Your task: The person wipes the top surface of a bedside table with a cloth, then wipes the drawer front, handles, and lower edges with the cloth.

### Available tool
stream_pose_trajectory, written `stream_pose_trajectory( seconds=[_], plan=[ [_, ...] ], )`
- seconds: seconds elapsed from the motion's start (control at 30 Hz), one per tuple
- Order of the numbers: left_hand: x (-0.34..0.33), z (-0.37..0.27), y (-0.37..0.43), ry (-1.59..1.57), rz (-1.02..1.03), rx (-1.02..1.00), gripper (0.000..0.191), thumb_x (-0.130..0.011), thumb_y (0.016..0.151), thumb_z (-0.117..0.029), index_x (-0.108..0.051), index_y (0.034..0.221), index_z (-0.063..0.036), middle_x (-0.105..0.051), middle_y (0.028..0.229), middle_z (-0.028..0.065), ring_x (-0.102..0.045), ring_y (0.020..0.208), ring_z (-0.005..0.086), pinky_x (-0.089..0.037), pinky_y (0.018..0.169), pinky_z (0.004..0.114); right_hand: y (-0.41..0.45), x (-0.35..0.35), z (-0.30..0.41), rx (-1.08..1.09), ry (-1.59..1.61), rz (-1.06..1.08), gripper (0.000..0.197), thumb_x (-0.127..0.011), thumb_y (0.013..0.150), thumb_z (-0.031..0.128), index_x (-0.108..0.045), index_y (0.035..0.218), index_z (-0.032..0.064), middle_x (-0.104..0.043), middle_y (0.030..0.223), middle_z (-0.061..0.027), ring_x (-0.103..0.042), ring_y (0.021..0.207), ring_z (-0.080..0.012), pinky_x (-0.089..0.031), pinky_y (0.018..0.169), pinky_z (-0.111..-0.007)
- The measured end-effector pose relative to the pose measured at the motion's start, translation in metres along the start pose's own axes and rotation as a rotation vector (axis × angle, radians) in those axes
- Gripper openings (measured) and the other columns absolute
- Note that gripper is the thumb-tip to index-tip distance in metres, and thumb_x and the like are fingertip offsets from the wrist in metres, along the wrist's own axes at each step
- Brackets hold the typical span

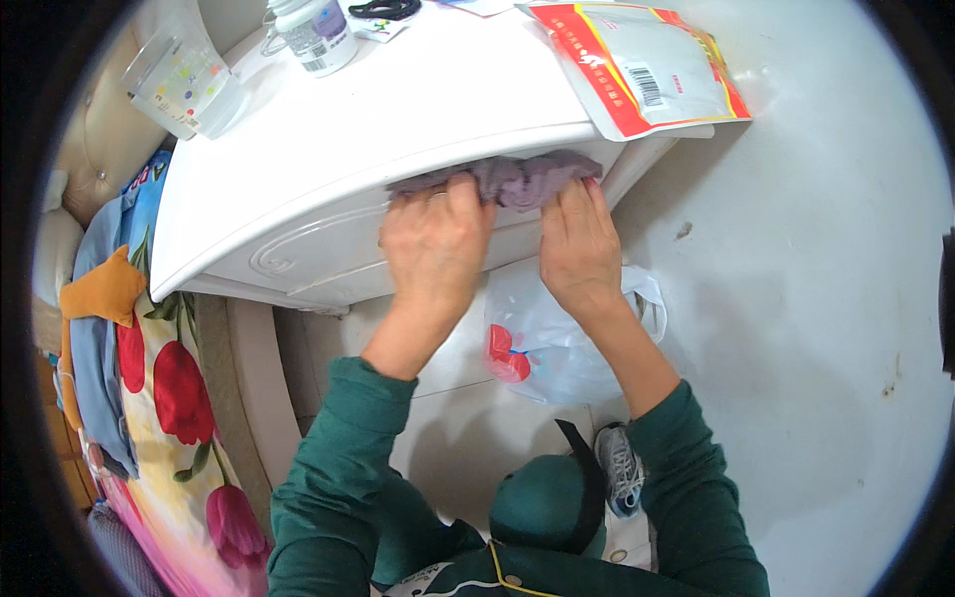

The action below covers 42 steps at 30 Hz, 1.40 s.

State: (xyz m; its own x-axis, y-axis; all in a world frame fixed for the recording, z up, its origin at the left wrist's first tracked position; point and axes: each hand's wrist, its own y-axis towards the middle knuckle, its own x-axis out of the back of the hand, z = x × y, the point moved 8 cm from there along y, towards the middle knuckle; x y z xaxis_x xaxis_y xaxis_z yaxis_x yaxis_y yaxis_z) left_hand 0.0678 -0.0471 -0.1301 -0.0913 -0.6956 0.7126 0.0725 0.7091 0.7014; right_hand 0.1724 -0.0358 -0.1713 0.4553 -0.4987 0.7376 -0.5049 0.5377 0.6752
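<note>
A crumpled mauve cloth (522,179) lies against the upper front of a white cabinet (448,97), just under the edge of its top. My left hand (440,239) grips the cloth's left part, knuckles up, with a ring on one finger. Around the cloth's right end are the fingers of my right hand (582,239), close to the cabinet's right corner. Both hands hide parts of the cloth and of the carved drawer front (321,250). Fingertips of both hands are hidden.
On the cabinet top stand a clear plastic cup (186,89), a white bottle (317,37) and a red-and-silver packet (649,71) overhanging the edge. A white plastic bag (559,358) lies on the floor below. A bed with a tulip-patterned cover (171,448) is at left.
</note>
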Motion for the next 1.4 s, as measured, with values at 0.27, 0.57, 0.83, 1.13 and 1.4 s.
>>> stream_pose_trajectory(
  seconds=[0.27, 0.57, 0.83, 1.13, 1.4],
  plan=[
    [-0.017, -0.021, -0.004, -0.073, 0.069, -0.010, 0.024, -0.068, 0.065, -0.020, -0.052, 0.078, -0.0058, -0.055, 0.059, 0.0089, -0.055, 0.058, 0.0256, -0.042, 0.059, 0.036, -0.025, -0.012, -0.014, -0.475, 0.390, -0.241, 0.044, -0.051, 0.069, -0.001, -0.043, 0.110, -0.0110, -0.039, 0.116, -0.0300, -0.040, 0.107, -0.0455, -0.033, 0.094, -0.048],
    [0.003, 0.013, -0.014, -0.011, 0.082, 0.091, 0.018, -0.065, 0.070, -0.012, -0.052, 0.079, -0.0034, -0.056, 0.063, 0.0129, -0.054, 0.061, 0.0300, -0.042, 0.058, 0.039, -0.008, -0.011, 0.017, -0.188, 0.172, -0.182, 0.031, -0.052, 0.068, 0.003, -0.050, 0.097, -0.0088, -0.045, 0.108, -0.0258, -0.045, 0.104, -0.0416, -0.038, 0.091, -0.046],
    [-0.046, -0.025, -0.023, 0.102, 0.228, -0.003, 0.022, -0.065, 0.069, -0.022, -0.054, 0.078, -0.0052, -0.055, 0.058, 0.0082, -0.055, 0.055, 0.0258, -0.042, 0.055, 0.037, -0.066, -0.055, -0.002, -0.799, 0.776, -0.189, 0.048, -0.045, 0.068, -0.008, -0.036, 0.115, -0.0069, -0.035, 0.118, -0.0272, -0.042, 0.102, -0.0450, -0.039, 0.084, -0.043],
    [-0.011, -0.014, -0.006, -0.060, 0.007, 0.178, 0.021, -0.061, 0.077, -0.020, -0.050, 0.073, -0.0035, -0.053, 0.057, 0.0145, -0.053, 0.053, 0.0318, -0.041, 0.050, 0.041, -0.031, -0.027, -0.014, -0.538, 0.506, -0.269, 0.046, -0.044, 0.069, -0.009, -0.035, 0.114, -0.0102, -0.033, 0.117, -0.0299, -0.037, 0.105, -0.0459, -0.032, 0.090, -0.045],
    [-0.064, -0.024, -0.039, 0.027, 0.293, 0.069, 0.022, -0.065, 0.070, -0.021, -0.054, 0.080, -0.0049, -0.057, 0.061, 0.0099, -0.056, 0.059, 0.0263, -0.044, 0.058, 0.037, -0.077, -0.067, -0.018, -0.906, 0.738, -0.254, 0.050, -0.045, 0.069, -0.007, -0.034, 0.118, -0.0063, -0.032, 0.121, -0.0298, -0.038, 0.106, -0.0474, -0.035, 0.089, -0.044]
  ],
)
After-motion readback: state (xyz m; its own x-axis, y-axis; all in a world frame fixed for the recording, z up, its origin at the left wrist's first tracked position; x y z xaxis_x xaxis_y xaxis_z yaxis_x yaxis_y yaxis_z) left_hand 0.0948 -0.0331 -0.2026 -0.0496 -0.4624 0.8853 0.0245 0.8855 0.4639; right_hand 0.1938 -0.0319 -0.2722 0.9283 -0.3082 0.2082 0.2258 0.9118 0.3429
